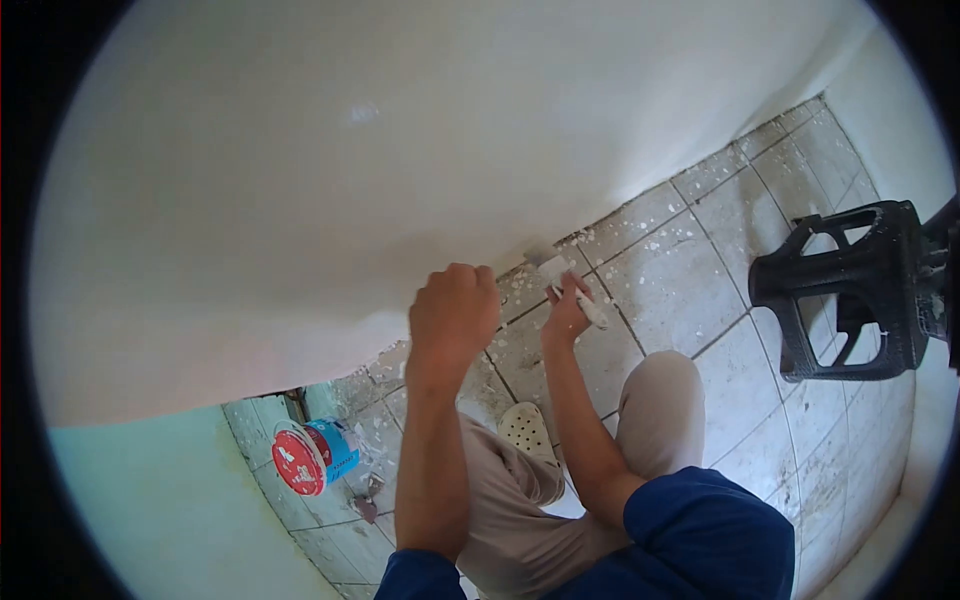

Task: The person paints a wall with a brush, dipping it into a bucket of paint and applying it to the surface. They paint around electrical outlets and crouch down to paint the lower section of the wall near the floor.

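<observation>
Flat paintbrush (553, 269) with a pale handle is held in the right hand (567, 315), its bristles at the foot of the white wall (250, 200), where the wall meets the floor; whether the tip touches the wall or the tile is too blurred to tell. The right fingers are closed around the brush near its ferrule, the handle end sticking out past them. If that grip turned or dipped, the bristles could drag over the tiled floor (650, 320) and pick up grit from the white flecks (680, 238) scattered along the edge, then smear it on the wall.

The left hand (455, 315) is raised beside the brush, fingers curled, close to the wall; I cannot tell whether it holds something or touches the surface. If the wall is wet, a brush of the knuckles could mark it.

Farther out, a bent knee (662, 400) and a pale clog (527, 430) share the narrow strip of floor; a shift of balance could jolt the brush. The red-and-blue bucket (318, 455) by the left wall could be knocked by a backward foot. On the right stands a black plastic stool (845, 290), well apart.
</observation>
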The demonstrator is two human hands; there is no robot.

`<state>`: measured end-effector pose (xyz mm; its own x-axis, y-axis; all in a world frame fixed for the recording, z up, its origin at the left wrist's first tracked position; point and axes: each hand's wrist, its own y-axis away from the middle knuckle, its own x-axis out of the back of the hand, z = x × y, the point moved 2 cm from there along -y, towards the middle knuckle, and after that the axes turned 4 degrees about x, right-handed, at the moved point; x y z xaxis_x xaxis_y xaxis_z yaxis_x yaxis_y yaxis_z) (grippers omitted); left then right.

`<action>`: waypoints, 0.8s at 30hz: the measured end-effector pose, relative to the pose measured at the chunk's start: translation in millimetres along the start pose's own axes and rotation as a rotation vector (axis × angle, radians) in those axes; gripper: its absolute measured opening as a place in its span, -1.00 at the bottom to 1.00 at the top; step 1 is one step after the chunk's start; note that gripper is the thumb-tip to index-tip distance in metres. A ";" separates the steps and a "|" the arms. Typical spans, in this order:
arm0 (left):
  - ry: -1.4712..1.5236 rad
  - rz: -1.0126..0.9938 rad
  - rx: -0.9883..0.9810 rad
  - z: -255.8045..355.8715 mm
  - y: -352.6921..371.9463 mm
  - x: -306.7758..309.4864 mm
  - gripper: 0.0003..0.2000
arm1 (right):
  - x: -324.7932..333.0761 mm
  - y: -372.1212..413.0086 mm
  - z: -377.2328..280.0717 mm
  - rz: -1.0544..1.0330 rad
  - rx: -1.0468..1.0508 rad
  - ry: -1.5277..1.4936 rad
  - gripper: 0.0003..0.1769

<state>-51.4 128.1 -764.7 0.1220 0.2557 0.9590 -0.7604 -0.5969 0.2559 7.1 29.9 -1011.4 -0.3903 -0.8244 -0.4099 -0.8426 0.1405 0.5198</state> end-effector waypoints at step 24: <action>1.391 -0.652 -0.369 506.7 114.7 170.0 -0.43 | 65.9 86.6 -869.8 0.276 0.330 0.136 -0.79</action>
<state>205.4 -282.1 -510.7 -0.0224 0.9774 -0.2101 -0.9458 0.0474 0.3214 231.0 -489.2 -341.4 -0.5834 -0.7931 -0.1753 -0.7956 0.5146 0.3196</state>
